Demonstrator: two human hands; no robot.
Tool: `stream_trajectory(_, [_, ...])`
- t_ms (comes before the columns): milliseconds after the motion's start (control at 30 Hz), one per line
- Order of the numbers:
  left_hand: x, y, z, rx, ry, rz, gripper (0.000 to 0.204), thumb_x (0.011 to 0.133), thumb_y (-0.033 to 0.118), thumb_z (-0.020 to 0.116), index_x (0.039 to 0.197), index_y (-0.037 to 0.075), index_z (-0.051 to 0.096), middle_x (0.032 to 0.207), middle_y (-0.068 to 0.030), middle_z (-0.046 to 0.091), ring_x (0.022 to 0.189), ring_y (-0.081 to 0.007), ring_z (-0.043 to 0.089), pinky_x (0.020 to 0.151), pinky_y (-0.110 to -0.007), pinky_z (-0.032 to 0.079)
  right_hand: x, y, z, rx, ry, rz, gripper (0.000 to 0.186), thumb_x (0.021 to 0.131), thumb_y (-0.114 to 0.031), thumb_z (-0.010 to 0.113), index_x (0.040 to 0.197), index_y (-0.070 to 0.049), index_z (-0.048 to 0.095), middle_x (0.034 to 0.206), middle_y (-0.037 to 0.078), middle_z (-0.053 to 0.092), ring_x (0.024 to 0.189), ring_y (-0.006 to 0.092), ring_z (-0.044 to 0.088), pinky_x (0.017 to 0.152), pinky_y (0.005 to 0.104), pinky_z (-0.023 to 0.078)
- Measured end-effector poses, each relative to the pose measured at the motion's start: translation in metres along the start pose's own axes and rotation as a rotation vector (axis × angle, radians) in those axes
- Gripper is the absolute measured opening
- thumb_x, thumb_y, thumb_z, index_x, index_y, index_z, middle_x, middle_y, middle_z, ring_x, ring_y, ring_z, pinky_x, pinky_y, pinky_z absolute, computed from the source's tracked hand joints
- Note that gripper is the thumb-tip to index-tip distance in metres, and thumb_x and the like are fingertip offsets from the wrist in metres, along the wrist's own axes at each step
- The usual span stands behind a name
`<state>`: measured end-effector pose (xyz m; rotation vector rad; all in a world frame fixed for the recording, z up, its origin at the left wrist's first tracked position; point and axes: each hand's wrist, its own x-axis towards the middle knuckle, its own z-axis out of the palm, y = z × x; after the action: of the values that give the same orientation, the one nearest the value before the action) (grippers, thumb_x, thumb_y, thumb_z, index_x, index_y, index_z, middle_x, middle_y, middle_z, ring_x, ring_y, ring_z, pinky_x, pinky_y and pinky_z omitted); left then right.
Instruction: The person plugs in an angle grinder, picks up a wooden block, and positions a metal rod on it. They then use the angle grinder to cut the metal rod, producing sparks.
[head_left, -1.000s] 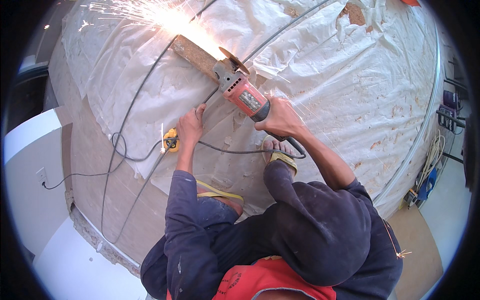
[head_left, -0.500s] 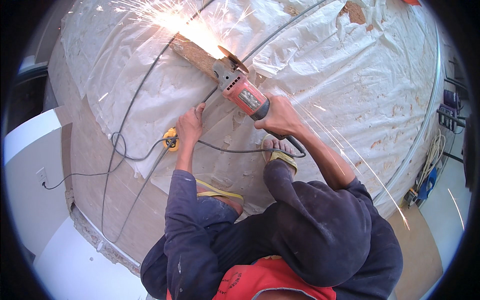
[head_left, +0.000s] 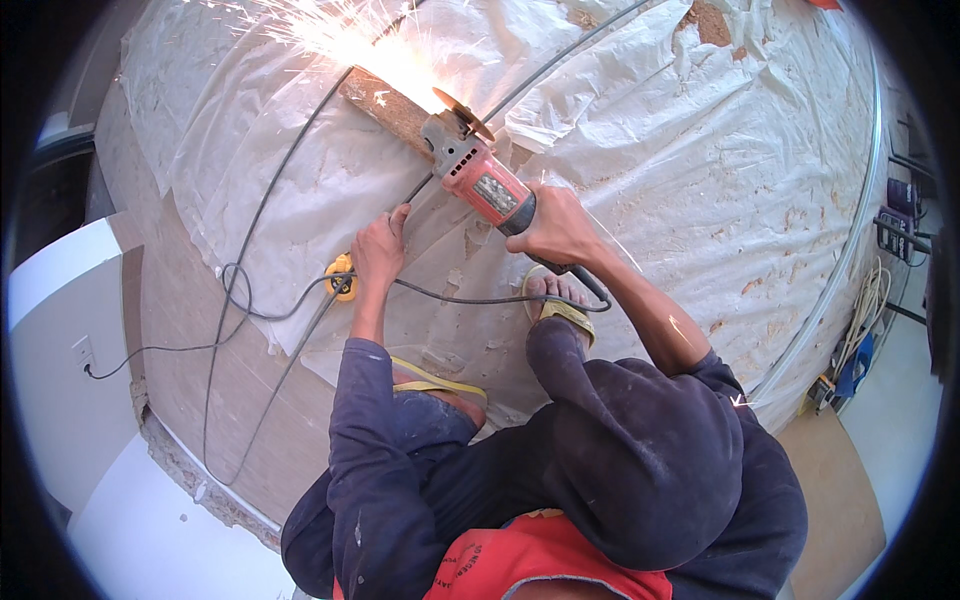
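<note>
My right hand (head_left: 560,225) is wrapped round the rear grip of a red angle grinder (head_left: 487,185). The grinder's brown disc (head_left: 462,112) touches a thin dark metal rod (head_left: 568,62), and bright sparks stream to the upper left. Lower down on the same rod my left hand (head_left: 378,245) is closed round it, thumb on top. Under the cutting spot lies a wooden board (head_left: 392,112). Beside my left wrist a yellow tape measure (head_left: 341,278) rests on the floor. The grinder's head hides where disc and rod meet.
White plastic sheeting (head_left: 700,200) covers the floor, wrinkled and dusty. A black cable (head_left: 260,205) loops at the left, near a wall outlet (head_left: 84,352). My sandalled feet stand close to the grinder's cord (head_left: 470,301). Coiled cable (head_left: 870,310) and other gear sit at the far right.
The grinder has shifted very slightly left, its disc still throwing sparks. Fewer long spark trails cross the right side. My left hand stays in place on the rod.
</note>
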<state>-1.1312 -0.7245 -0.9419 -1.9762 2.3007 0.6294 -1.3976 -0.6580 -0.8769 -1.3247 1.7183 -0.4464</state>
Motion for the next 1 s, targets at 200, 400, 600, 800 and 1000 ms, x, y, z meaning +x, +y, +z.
stream_trajectory(200, [-0.0003, 0.0011, 0.0011, 0.014, -0.002, 0.012, 0.057, 0.096, 0.052, 0.040, 0.083, 0.001, 0.063, 0.075, -0.0261, 0.062, 0.078, -0.0467, 0.060, 0.068, -0.053, 0.046, -0.0002, 0.0010, -0.0004, -0.008, -0.009, 0.012, 0.049, 0.053, -0.028, 0.073, 0.088, 0.006, 0.063, 0.078, 0.028, 0.064, 0.078, 0.0403, 0.064, 0.075, 0.0426, 0.051])
stream_trajectory(400, [-0.0010, 0.0022, 0.0007, 0.004, 0.006, 0.006, 0.056, 0.096, 0.051, 0.042, 0.082, 0.002, 0.063, 0.075, -0.0256, 0.062, 0.077, -0.0461, 0.060, 0.067, -0.053, 0.046, -0.0010, -0.0004, -0.0007, -0.003, 0.003, 0.002, 0.049, 0.053, -0.028, 0.073, 0.088, 0.005, 0.063, 0.078, 0.027, 0.064, 0.077, 0.0400, 0.064, 0.074, 0.0427, 0.051])
stream_trajectory(600, [-0.0012, 0.0037, -0.0005, -0.013, 0.004, 0.002, 0.054, 0.095, 0.050, 0.043, 0.080, 0.002, 0.062, 0.075, -0.0252, 0.062, 0.076, -0.0459, 0.060, 0.066, -0.053, 0.046, 0.0009, 0.0027, 0.0017, -0.018, 0.003, -0.001, 0.049, 0.054, -0.028, 0.073, 0.089, 0.005, 0.063, 0.078, 0.026, 0.064, 0.076, 0.0399, 0.064, 0.075, 0.0426, 0.051])
stream_trajectory(800, [-0.0007, 0.0008, 0.0008, 0.003, 0.005, 0.016, 0.054, 0.096, 0.049, 0.042, 0.079, 0.002, 0.062, 0.074, -0.0252, 0.062, 0.076, -0.0459, 0.060, 0.066, -0.053, 0.045, 0.0004, 0.0001, 0.0010, 0.036, -0.015, 0.014, 0.051, 0.053, -0.027, 0.072, 0.089, 0.006, 0.062, 0.077, 0.026, 0.063, 0.076, 0.0390, 0.063, 0.075, 0.0409, 0.050])
stream_trajectory(1000, [-0.0003, 0.0008, 0.0001, -0.005, -0.004, 0.016, 0.056, 0.096, 0.051, 0.040, 0.080, 0.002, 0.062, 0.074, -0.0256, 0.062, 0.076, -0.0462, 0.060, 0.067, -0.053, 0.045, 0.0007, 0.0037, 0.0020, -0.016, 0.007, 0.004, 0.050, 0.053, -0.029, 0.073, 0.088, 0.007, 0.063, 0.079, 0.027, 0.064, 0.077, 0.0398, 0.064, 0.076, 0.0425, 0.050])
